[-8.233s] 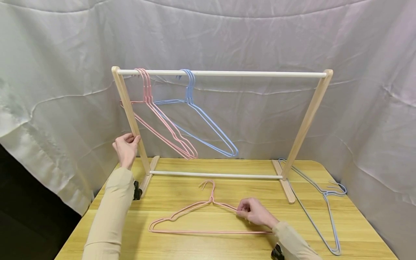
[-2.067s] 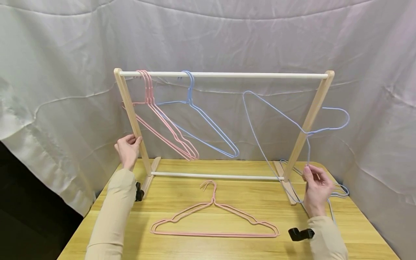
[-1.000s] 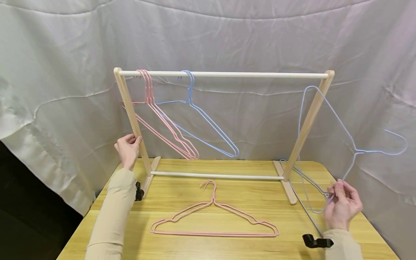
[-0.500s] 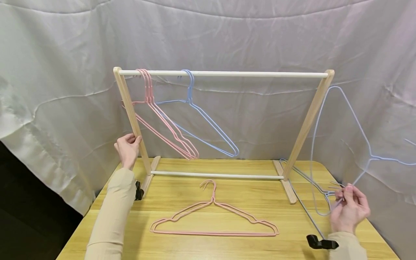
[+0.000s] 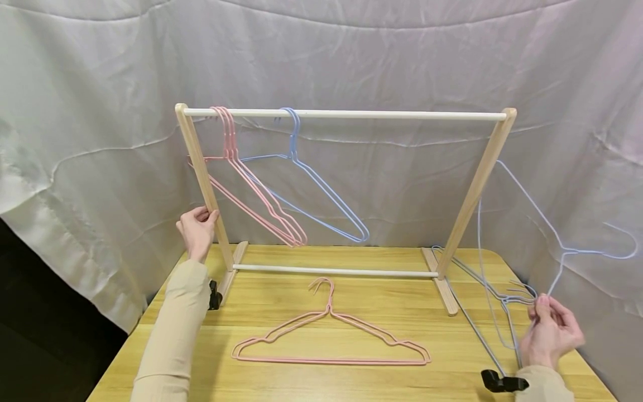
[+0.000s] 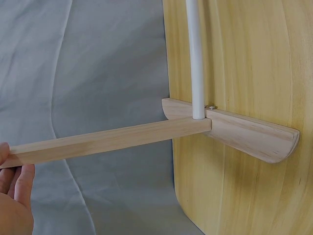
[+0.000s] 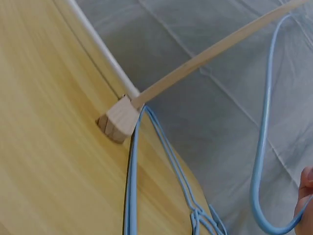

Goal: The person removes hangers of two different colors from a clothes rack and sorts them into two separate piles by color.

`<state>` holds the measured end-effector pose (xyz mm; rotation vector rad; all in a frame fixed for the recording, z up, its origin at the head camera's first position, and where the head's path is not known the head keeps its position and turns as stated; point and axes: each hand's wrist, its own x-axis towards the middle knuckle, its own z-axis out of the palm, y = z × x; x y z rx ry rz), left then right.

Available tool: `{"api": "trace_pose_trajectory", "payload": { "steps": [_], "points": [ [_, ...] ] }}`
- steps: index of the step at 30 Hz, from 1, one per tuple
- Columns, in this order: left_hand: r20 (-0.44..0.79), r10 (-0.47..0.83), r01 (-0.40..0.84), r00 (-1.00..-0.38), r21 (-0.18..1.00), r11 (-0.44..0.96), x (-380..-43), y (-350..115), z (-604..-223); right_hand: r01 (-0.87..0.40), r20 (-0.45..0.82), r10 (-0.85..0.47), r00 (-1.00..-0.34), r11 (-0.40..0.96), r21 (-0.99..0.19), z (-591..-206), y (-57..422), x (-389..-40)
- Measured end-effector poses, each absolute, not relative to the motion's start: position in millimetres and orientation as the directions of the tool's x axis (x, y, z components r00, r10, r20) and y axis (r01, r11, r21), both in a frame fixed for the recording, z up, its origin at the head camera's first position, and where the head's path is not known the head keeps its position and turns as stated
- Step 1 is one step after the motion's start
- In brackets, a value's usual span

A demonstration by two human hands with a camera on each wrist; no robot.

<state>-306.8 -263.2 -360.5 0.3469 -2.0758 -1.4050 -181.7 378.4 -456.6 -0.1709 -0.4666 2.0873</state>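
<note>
My left hand [image 5: 197,231] pinches the left wooden post [image 5: 198,162] of a clothes rack; the left wrist view also shows its fingers on this post. At far right, my right hand [image 5: 550,332] grips a light blue hanger [image 5: 582,251] by one arm, raised above the table and tilted, its hook pointing right. Beneath it, more blue hangers [image 5: 504,300] lie on the table by the rack's right foot. Only the edge of my right hand shows in the right wrist view, at the curved end of the held hanger [image 7: 258,166].
Several pink hangers [image 5: 229,139] and a few blue hangers [image 5: 293,139] hang from the white top rail [image 5: 392,115], toward its left. Pink hangers [image 5: 329,362] lie stacked on the wooden table [image 5: 281,385] in front. A grey curtain [image 5: 382,61] encloses the back and sides.
Earlier my right hand was at the pink hangers; later it held up a blue hanger by the right post. It has since carried this hanger right and slightly down. My left hand stays put.
</note>
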Motion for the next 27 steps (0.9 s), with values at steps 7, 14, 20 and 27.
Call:
{"api": "trace_pose_trajectory", "payload": {
  "steps": [7,14,20,27],
  "points": [
    [0.345,-0.522,0.120,-0.780,0.902,0.416,-307.0,-262.9,-360.9,-0.643,-0.030,0.840,-0.542,-0.438,-0.628,-465.2,386.7,-176.3],
    [0.326,-0.523,0.106,-0.787,0.908,0.406,-305.5,-262.3,-359.3,-0.463,-0.115,0.803,-0.585,-0.447,-0.766,-470.9,393.5,-171.3],
    [0.321,-0.525,0.103,-0.788,0.910,0.402,-305.5,-261.9,-358.9,-0.345,-0.183,0.770,-0.612,-0.467,-0.814,-475.1,399.0,-167.5],
    [0.342,-0.528,0.112,-0.777,0.902,0.418,-306.6,-262.2,-359.8,-0.186,-0.239,0.725,-0.645,-0.453,-0.872,-481.0,407.2,-163.9]
  ]
}}
